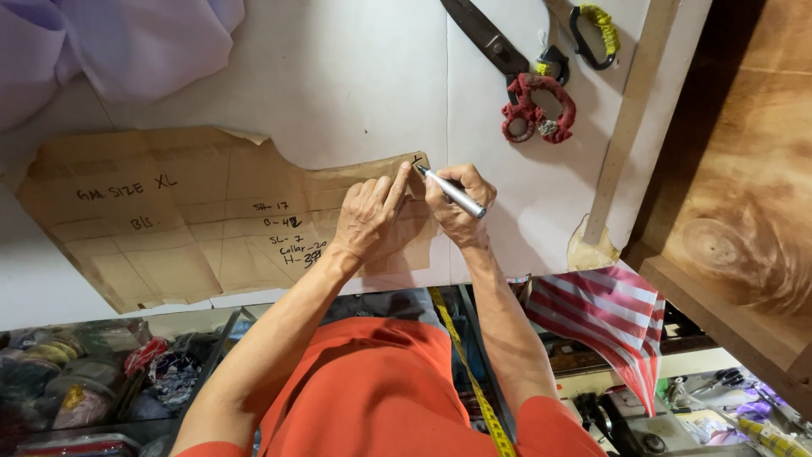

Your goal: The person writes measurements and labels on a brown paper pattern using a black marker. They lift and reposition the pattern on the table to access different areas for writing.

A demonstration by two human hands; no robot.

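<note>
A brown paper garment pattern (169, 216) with handwritten notes lies flat on white fabric (355, 76) spread over the table. My left hand (370, 216) presses down on the pattern's right end, fingers spread. My right hand (457, 207) grips a silver pen (452, 192), its tip touching the pattern's upper right corner just beyond my left fingertips. The two hands touch each other.
Large tailor's scissors (516, 72) with red-wrapped handles lie at the top right, beside a second pair with yellow-wrapped handle (596, 34). A wooden ruler (626, 127) runs along the fabric's right edge. Lilac cloth (127, 42) sits top left. A yellow tape measure (469, 372) hangs at my chest.
</note>
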